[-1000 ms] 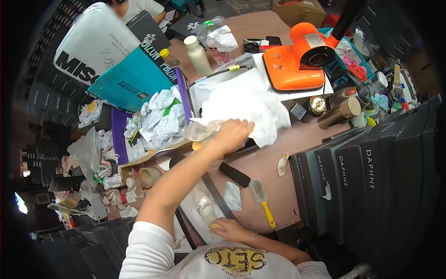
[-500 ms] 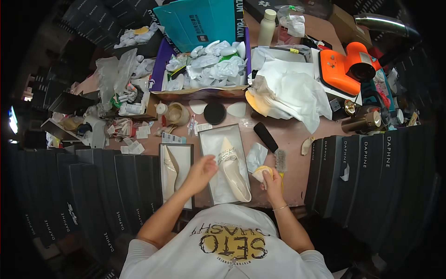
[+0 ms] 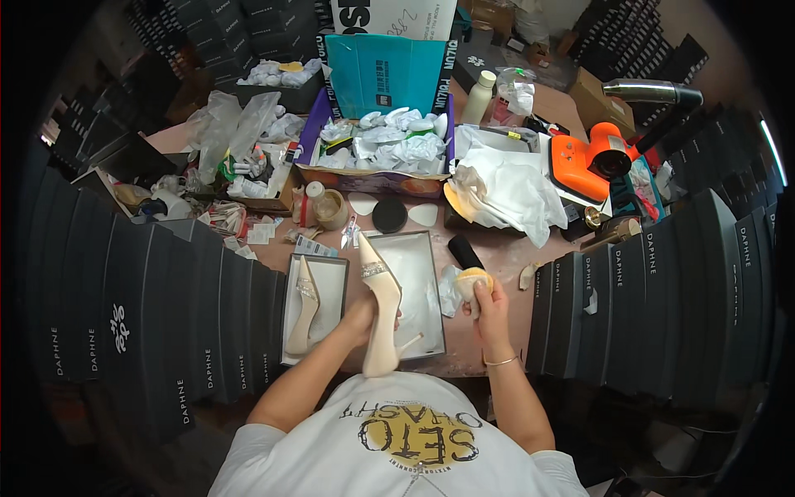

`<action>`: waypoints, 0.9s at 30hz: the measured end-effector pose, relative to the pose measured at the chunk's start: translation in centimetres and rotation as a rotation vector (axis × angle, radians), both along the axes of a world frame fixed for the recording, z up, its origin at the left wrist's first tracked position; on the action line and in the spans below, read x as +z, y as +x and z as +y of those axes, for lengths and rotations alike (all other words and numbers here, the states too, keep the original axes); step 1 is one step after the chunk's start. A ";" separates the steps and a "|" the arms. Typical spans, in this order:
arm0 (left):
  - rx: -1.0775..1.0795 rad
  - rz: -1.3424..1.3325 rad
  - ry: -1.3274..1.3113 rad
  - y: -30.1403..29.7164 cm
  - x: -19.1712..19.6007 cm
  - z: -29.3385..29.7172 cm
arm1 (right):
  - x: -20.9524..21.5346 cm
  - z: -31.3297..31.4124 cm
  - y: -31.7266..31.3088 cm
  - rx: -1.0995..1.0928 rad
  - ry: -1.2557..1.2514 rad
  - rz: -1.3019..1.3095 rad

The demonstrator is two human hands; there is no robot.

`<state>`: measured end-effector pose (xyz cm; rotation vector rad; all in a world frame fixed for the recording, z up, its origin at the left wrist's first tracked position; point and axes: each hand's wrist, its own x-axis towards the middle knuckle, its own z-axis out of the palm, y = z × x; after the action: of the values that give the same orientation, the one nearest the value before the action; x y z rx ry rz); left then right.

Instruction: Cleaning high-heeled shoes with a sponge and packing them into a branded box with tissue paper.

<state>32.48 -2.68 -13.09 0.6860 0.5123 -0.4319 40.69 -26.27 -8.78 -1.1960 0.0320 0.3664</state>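
Observation:
A cream pointed high-heeled shoe (image 3: 383,319) with a glittering strap is raised, toe away from me, its thin heel out to the right. My left hand (image 3: 361,320) is closed around its side, the fingers partly hidden behind it. In my right hand (image 3: 489,311) a round yellow-and-white pad (image 3: 472,282) is pinched between thumb and fingers. Behind the shoe lies a shallow grey box part (image 3: 437,331) lined with white paper. The matching shoe (image 3: 305,302) rests in a narrower box part (image 3: 341,286) to the left.
Dark shoeboxes stand stacked at left (image 3: 166,306) and right (image 3: 629,290). A purple box (image 3: 373,180) of crumpled paper sits at the back, a round black tin (image 3: 389,215) before it. A black brush handle (image 3: 464,250), white paper (image 3: 517,195) and an orange device (image 3: 584,166) lie right.
My left hand has taken hold of the shoe and lifted it from the grey box part toward me. The pad in my right hand has come up slightly. The view has tilted upward.

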 end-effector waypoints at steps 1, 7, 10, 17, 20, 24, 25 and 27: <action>-0.259 -0.060 0.100 0.2 1.7 2.0 | 1.4 1.1 0.6 0.017 -0.043 -0.091; -0.790 -0.173 -0.637 -2.5 4.1 1.0 | 6.2 9.7 3.0 0.144 -0.040 -0.355; -0.394 -0.159 -0.207 -3.9 5.2 -1.4 | 4.6 11.3 1.3 0.398 -0.114 -0.304; -0.226 -0.231 -0.150 -1.3 5.5 0.3 | 3.7 12.3 0.1 0.153 -0.268 -0.428; -0.146 -0.221 -0.241 -2.3 5.2 -0.1 | 3.3 8.9 1.2 -0.044 -0.304 -0.443; 0.028 -0.151 -0.144 -2.6 5.7 -0.6 | 5.0 7.1 -6.4 0.429 -0.658 -1.269; 0.059 -0.125 -0.058 -2.9 5.1 -1.4 | 4.8 7.5 -6.3 0.393 -0.670 -1.211; 0.027 -0.119 -0.050 -3.4 6.3 -1.9 | 4.2 7.8 -5.2 0.311 -0.705 -1.093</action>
<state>29.03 -4.60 -6.78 0.6521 0.3971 -0.3752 35.51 -18.49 -4.57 -1.9733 -1.0543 -0.0928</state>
